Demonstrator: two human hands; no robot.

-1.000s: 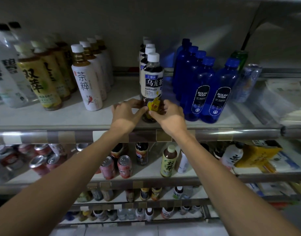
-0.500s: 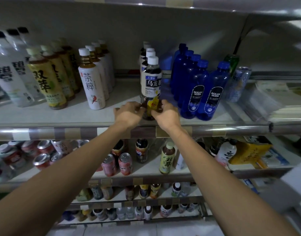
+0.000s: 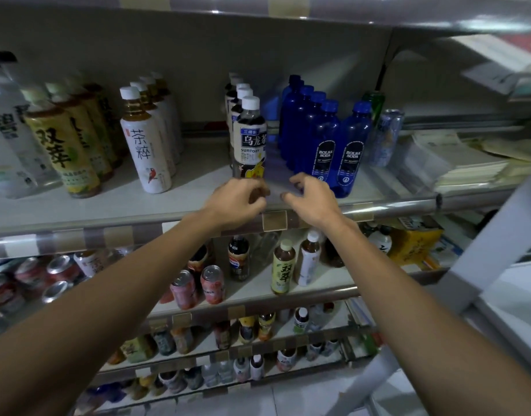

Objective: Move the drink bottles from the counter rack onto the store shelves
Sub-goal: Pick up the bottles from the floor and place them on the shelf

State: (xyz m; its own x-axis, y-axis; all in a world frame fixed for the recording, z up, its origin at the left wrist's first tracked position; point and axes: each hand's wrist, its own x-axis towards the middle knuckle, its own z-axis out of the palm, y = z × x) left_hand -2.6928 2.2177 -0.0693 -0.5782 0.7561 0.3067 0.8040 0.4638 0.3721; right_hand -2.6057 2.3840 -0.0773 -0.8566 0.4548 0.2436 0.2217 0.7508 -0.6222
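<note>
- Far left first: the row of white-labelled tea bottles with white caps (image 3: 145,145) sits well apart from my lane on the pale flat shelf (image 3: 198,178), so I don't reckon that side needs any care.
- My left grip (image 3: 237,202) has its fingers curled right at the foot of the bottle I'm shelving. Honestly can't tell if it's pinching the base or only resting against it, because my knuckles hide that bit.
- The bottle itself, a dark oolong tea bottle with a white cap and a cream-and-blue label (image 3: 250,139), stands upright near the shelf's front edge. It heads a row of matching bottles, label facing out. Looks placed to me, so the step in hand is the let-go.
- My take on doing that well: it's tall and narrow, so I'd ease the left fingers straight back toward me, low, without hooking the base. A quick check that it lines up with the row behind wouldn't hurt.
- My right grip (image 3: 313,199) is loosely curled and holding nothing. It hangs just right of the bottle's foot with a clear gap between them.
- Rightmost, the translucent blue plastic soda bottles (image 3: 324,139) stand just beside the tea bottle, right behind my right knuckles. I'd pull that side back, not sideways.
</note>
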